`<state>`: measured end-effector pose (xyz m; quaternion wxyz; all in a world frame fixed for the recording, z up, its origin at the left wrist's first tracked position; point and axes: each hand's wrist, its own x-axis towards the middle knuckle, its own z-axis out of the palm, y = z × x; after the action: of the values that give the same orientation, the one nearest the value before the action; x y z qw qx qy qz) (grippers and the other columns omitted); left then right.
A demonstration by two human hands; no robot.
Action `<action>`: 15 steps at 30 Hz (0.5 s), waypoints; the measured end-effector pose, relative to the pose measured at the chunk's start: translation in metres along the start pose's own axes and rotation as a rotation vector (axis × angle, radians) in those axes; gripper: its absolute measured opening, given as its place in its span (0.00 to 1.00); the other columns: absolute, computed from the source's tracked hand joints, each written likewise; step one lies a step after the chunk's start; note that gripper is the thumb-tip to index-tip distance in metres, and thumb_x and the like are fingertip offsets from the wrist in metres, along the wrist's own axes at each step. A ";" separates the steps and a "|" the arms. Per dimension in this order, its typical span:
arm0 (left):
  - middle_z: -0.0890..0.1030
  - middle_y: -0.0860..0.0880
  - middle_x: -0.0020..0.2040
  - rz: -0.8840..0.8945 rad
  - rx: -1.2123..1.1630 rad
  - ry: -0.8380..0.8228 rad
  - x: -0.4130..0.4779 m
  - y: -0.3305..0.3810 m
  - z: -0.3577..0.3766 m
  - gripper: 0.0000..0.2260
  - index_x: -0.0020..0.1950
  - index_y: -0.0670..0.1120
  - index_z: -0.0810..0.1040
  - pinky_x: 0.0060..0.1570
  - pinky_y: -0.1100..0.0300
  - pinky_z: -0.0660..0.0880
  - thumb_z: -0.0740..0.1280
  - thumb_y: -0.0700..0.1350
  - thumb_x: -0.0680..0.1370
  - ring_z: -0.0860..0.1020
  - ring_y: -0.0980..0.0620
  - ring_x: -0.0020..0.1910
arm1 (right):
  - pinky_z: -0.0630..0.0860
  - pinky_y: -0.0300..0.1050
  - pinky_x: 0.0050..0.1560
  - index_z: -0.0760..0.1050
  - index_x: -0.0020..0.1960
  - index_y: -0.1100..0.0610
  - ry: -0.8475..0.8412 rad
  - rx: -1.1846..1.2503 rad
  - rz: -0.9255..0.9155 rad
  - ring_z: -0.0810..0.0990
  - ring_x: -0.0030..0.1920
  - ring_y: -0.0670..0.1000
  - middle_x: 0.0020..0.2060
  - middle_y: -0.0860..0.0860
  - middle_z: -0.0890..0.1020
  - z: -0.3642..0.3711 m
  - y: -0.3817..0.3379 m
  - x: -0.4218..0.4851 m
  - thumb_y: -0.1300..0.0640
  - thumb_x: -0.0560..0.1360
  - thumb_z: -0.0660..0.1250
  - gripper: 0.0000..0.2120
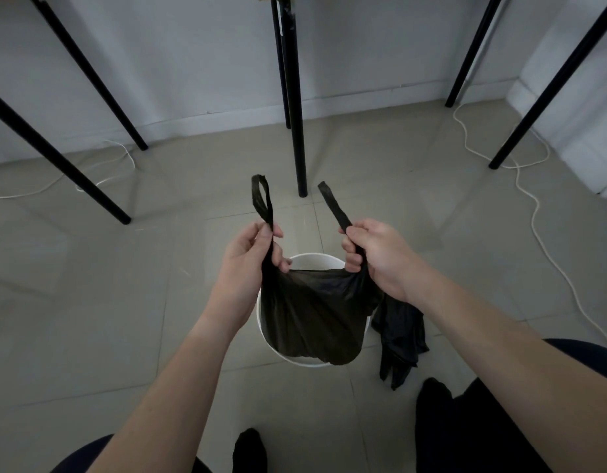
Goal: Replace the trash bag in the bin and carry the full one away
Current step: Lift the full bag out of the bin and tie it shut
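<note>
From the head view, the left hand (247, 257) and right hand (373, 257) each grip one handle of the black trash bag (312, 319), held just above the white bin (271, 339). A second black bag (401, 339) lies on the floor beside the bin.

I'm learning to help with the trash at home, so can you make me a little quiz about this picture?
1. True or false: the left hand and the right hand each grip one handle of the black bag.
2. What colour is the bin under the bag? A) red B) white C) green
3. Fill in the missing word: a second black bag lies crumpled on the ____ beside the bin.

Key
1. True.
2. B, white.
3. Floor.
</note>
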<state>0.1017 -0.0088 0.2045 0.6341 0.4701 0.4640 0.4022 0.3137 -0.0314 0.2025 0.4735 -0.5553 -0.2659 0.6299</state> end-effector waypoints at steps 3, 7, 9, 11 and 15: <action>0.64 0.48 0.32 0.016 0.047 -0.033 -0.001 -0.002 0.005 0.11 0.55 0.41 0.77 0.40 0.55 0.70 0.57 0.44 0.89 0.64 0.51 0.30 | 0.64 0.40 0.26 0.73 0.56 0.65 0.027 -0.116 -0.056 0.66 0.26 0.47 0.30 0.50 0.72 0.000 0.004 0.000 0.62 0.86 0.57 0.08; 0.62 0.48 0.31 0.019 0.172 -0.032 -0.002 -0.008 0.012 0.12 0.54 0.34 0.75 0.36 0.57 0.73 0.61 0.44 0.87 0.62 0.52 0.28 | 0.63 0.38 0.24 0.77 0.53 0.63 0.045 -0.233 -0.077 0.64 0.23 0.45 0.29 0.50 0.74 0.001 0.009 0.003 0.61 0.85 0.61 0.08; 0.64 0.49 0.30 0.023 0.225 -0.009 -0.001 -0.011 0.013 0.13 0.52 0.32 0.72 0.36 0.55 0.74 0.63 0.43 0.87 0.63 0.52 0.27 | 0.63 0.37 0.24 0.80 0.53 0.63 0.052 -0.266 -0.083 0.64 0.22 0.44 0.29 0.51 0.74 0.001 0.011 0.006 0.61 0.85 0.62 0.09; 0.66 0.50 0.28 0.020 0.261 0.005 0.000 -0.012 0.014 0.12 0.48 0.36 0.71 0.38 0.51 0.73 0.64 0.43 0.86 0.64 0.52 0.26 | 0.62 0.36 0.24 0.82 0.53 0.62 0.045 -0.285 -0.093 0.64 0.22 0.42 0.30 0.51 0.73 0.002 0.013 0.008 0.60 0.85 0.61 0.11; 0.69 0.53 0.26 0.005 0.311 0.030 -0.001 -0.015 0.017 0.11 0.46 0.42 0.72 0.38 0.50 0.72 0.65 0.44 0.86 0.69 0.55 0.23 | 0.62 0.37 0.27 0.84 0.50 0.53 -0.047 -0.339 -0.095 0.64 0.25 0.43 0.32 0.51 0.73 0.008 0.012 0.005 0.62 0.84 0.62 0.13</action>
<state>0.1186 -0.0165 0.1923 0.5455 0.5579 0.5287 0.3340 0.3031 -0.0303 0.1915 0.3960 -0.5991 -0.4051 0.5658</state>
